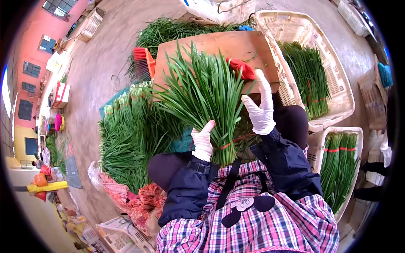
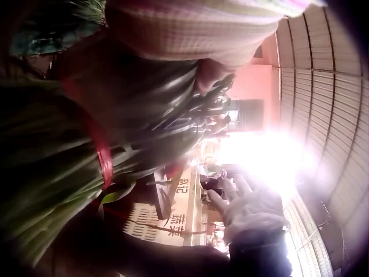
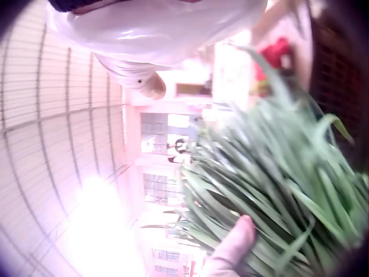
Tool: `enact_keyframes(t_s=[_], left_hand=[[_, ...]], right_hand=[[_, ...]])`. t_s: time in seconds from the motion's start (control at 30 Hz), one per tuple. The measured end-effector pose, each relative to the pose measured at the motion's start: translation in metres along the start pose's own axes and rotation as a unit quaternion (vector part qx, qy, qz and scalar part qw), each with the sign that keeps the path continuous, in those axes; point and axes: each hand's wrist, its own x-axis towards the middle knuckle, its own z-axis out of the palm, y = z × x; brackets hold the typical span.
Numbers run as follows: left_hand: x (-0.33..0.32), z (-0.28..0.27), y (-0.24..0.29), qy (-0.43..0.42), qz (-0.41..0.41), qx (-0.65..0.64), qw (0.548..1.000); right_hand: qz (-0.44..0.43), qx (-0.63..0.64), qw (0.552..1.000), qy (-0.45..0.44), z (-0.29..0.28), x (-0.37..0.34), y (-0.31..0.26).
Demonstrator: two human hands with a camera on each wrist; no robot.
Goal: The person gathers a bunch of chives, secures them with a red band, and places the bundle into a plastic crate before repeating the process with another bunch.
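A bundle of long green leaves (image 1: 206, 92), tied near its base with a red band (image 1: 225, 146), stands over the lap in the head view. The gloved left hand (image 1: 203, 141) holds its left side, thumb across the leaves; its other fingers are hidden behind. Just right of the bundle, the gloved right hand (image 1: 260, 105) is raised with fingers extended, holding nothing. The left wrist view shows the bundle's red band (image 2: 104, 156) close up and the right hand (image 2: 248, 208) apart from it. In the right wrist view the left thumb (image 3: 236, 242) lies on the leaves (image 3: 271, 179).
A brown board (image 1: 228, 40) with a red cloth (image 1: 241, 68) lies beyond the bundle. Tied green bundles (image 1: 126, 143) are piled at the left, near a red brush (image 1: 145, 61). White crates (image 1: 344, 97) with more bundles stand at the right.
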Motion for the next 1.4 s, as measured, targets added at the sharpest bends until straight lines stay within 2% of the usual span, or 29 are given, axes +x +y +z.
enact_keyframes(t_s=[0.07, 0.13, 0.27, 0.33, 0.5, 0.63, 0.73, 0.97, 1.2, 1.27, 1.33, 1.37, 1.4], left_hand=[[-0.002, 0.005, 0.003, -0.037, 0.002, -0.052, 0.998], [-0.001, 0.006, 0.003, -0.067, -0.004, -0.06, 0.996], [-0.005, 0.01, 0.002, -0.051, -0.009, -0.095, 0.994], [-0.007, 0.008, 0.004, -0.055, -0.025, -0.09, 0.994], [-0.006, 0.006, 0.001, -0.059, -0.031, -0.069, 0.995], [-0.004, 0.002, -0.002, -0.067, -0.03, -0.054, 0.996], [-0.003, 0.001, -0.004, -0.074, -0.03, -0.04, 0.996], [-0.003, 0.0, -0.008, -0.081, -0.02, -0.027, 0.996], [-0.002, 0.0, -0.012, -0.07, -0.017, -0.013, 0.997], [0.003, -0.002, -0.017, -0.074, -0.013, -0.026, 0.997], [0.004, -0.006, -0.02, -0.083, -0.001, -0.058, 0.995], [0.005, -0.008, -0.022, -0.093, 0.002, -0.069, 0.993], [0.002, -0.008, -0.018, -0.1, 0.006, -0.079, 0.992]], right_hand=[[-0.069, 0.014, 0.985, -0.157, 0.002, 0.02, -0.028], [-0.101, -0.027, 0.963, -0.247, 0.024, 0.018, -0.05], [-0.107, -0.151, 0.892, -0.412, 0.064, 0.013, -0.038], [-0.126, -0.196, 0.875, -0.425, 0.076, 0.013, -0.033], [-0.088, -0.25, 0.82, -0.508, 0.08, 0.02, -0.046], [-0.158, -0.27, 0.766, -0.562, 0.077, 0.025, -0.05], [-0.202, -0.298, 0.736, -0.574, 0.082, 0.024, -0.04], [-0.226, -0.323, 0.7, -0.596, 0.083, 0.027, -0.046], [-0.332, -0.317, 0.667, -0.587, 0.082, 0.025, -0.035], [-0.385, -0.278, 0.684, -0.554, 0.08, 0.023, -0.03], [-0.397, -0.273, 0.689, -0.542, 0.078, 0.018, -0.028], [-0.384, -0.259, 0.706, -0.535, 0.078, 0.015, -0.024], [-0.325, -0.259, 0.741, -0.528, 0.075, 0.014, -0.024]])
